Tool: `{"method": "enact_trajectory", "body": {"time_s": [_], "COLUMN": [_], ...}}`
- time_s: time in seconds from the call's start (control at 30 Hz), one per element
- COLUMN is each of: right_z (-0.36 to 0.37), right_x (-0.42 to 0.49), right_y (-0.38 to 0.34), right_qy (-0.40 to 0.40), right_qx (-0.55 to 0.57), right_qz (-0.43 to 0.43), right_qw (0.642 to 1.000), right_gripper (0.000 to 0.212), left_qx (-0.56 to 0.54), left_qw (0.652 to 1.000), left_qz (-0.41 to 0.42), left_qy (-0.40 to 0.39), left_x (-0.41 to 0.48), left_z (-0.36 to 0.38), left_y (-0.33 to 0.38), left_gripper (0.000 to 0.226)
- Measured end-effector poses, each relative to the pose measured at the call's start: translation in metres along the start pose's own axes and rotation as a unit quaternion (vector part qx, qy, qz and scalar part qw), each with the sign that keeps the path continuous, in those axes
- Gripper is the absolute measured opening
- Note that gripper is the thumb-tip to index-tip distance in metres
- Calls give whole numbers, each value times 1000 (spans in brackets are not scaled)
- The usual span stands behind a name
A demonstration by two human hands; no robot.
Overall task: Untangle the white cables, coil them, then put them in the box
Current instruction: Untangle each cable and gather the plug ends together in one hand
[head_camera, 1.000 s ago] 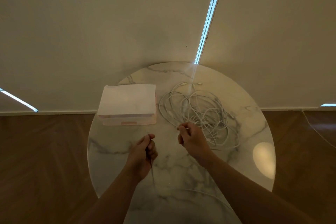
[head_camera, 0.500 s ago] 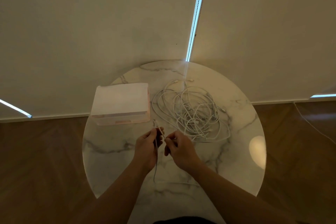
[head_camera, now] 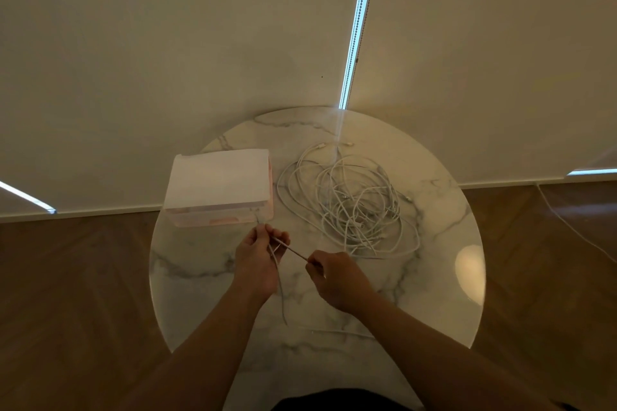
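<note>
White thin cable (head_camera: 289,248) stretches taut between pinching left hand (head_camera: 255,262) and right hand (head_camera: 339,280), near the round marble table's (head_camera: 444,294) front edge

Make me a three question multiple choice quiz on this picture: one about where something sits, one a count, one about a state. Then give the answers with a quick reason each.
1. Where does the tangled cable pile lie, relative to the box?
A. inside it
B. to its right, on the table
C. to its left, on the floor

2. How many hands hold the single cable stretched out nearer the person?
A. none
B. one
C. two

3. The box's lid is:
A. on the box
B. off, lying beside it
C. held up in a hand

Answers:
1. B, the pile rests on the marble top to the right of the box.
2. C, the left hand and the right hand each pinch it.
3. A, the white lid covers the box's top.
</note>
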State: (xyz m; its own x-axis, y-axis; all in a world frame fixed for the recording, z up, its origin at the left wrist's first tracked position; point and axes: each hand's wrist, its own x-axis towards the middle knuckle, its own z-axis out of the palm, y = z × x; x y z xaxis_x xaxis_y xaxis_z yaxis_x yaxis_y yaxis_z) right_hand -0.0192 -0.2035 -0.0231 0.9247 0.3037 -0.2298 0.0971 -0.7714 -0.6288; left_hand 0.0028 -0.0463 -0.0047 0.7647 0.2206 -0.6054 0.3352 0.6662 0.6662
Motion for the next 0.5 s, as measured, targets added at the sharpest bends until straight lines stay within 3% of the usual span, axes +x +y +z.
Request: {"method": "enact_trajectory", "body": {"time_s": [0.1,0.3,0.5], "right_z": [-3,-19,-27], "right_x": [2,12,20], "right_y": [15,30,20], "right_qy": [-15,-40,-56], "right_qx": [-72,-109,-80], "right_qz": [-14,-21,-54], "right_qw": [997,993,994], "right_gripper": [26,25,11], "left_qx": [-20,-60,-73], "left_qw": [1000,997,996], "left_qz": [7,46,33], "left_qy": [10,26,51], "left_x": [3,16,14], "left_z": [-5,-25,-21], "left_y": [11,33,28], "left_gripper": [34,34,35]}}
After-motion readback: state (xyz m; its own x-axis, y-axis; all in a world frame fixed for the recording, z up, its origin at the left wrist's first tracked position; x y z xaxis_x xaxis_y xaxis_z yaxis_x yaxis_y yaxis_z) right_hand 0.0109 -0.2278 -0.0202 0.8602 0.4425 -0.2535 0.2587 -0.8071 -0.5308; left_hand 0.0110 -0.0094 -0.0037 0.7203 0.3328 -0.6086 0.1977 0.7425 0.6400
